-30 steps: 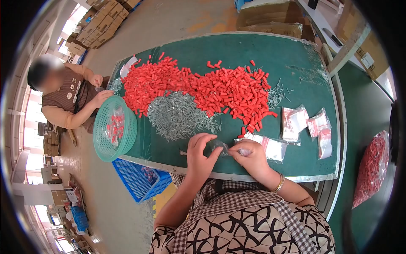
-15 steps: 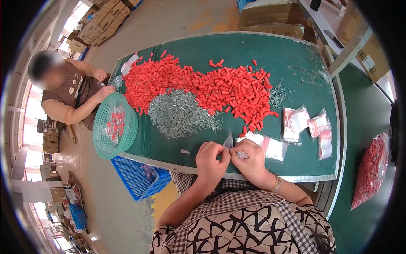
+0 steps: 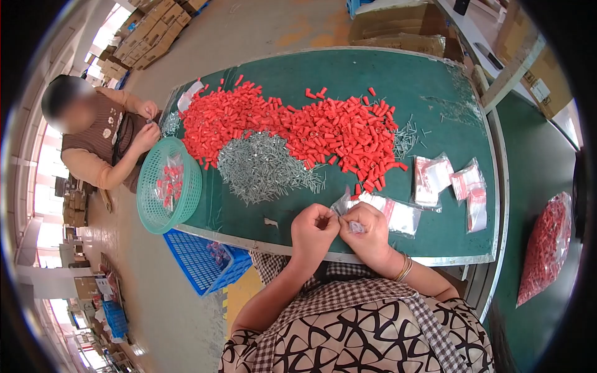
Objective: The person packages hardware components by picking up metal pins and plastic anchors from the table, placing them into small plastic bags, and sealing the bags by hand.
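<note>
My left hand [image 3: 312,239] and my right hand [image 3: 369,235] meet close together over the table's near edge, fingertips pinched. Between them is a small clear plastic bag [image 3: 341,202], its loose part standing up beyond the fingertips. Crumpled clear plastic [image 3: 356,227] shows in the curl of my right hand; whether it belongs to the same bag I cannot tell. Just past my hands lie a stack of flat clear bags [image 3: 401,219], a heap of red plastic caps [image 3: 339,133] and a pile of grey metal screws or nails [image 3: 264,169].
A green mesh basket [image 3: 145,208] with bagged red pieces sits at the table's left edge, above a blue crate [image 3: 189,264]. Across from it another person [image 3: 102,133] handles something small. More bag bundles [image 3: 433,177] lie right; a large sack of red pieces [image 3: 546,248] stands beyond.
The clear bag between my fingertips has spread wider and leans over to the right. My hands have barely shifted. The other person's hands have drawn closer together.
</note>
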Action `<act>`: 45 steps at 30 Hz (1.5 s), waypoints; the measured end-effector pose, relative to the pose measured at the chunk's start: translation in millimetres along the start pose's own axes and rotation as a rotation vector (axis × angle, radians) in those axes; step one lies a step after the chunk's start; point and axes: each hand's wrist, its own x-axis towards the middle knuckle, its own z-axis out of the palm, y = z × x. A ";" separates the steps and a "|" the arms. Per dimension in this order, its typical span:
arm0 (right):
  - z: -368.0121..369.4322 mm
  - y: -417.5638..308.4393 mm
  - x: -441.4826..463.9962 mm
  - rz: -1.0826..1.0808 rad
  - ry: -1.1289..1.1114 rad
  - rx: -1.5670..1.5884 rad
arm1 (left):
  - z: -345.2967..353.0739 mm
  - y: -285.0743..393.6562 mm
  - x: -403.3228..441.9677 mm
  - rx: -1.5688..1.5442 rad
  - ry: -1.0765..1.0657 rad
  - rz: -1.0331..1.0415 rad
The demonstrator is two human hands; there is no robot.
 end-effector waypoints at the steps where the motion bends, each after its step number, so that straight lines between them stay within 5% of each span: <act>1: -0.7 0.8 0.0 -0.007 0.001 -0.007 | 1.0 2.6 0.7 0.037 0.012 0.004; 11: -1.2 1.6 0.3 0.039 0.063 -0.018 | -7.8 1.7 8.8 0.016 0.077 -0.013; 21: -14.4 -9.2 8.8 -0.281 -0.319 -0.346 | -40.3 6.8 1.7 0.129 -0.228 -0.080; 26: -11.1 -0.1 6.6 -0.258 -0.349 -0.263 | -42.7 14.7 0.5 0.207 -0.272 -0.122; 32: -12.3 -1.3 6.3 -0.010 -0.362 -0.050 | -47.9 9.2 7.2 -0.223 -0.277 -0.320; 36: -12.7 1.2 6.0 0.079 -0.324 0.075 | -57.6 -9.3 31.0 0.363 -0.037 0.144; 45: -16.0 3.9 5.9 0.129 -0.336 0.102 | -40.9 -21.0 74.4 0.963 -0.243 0.711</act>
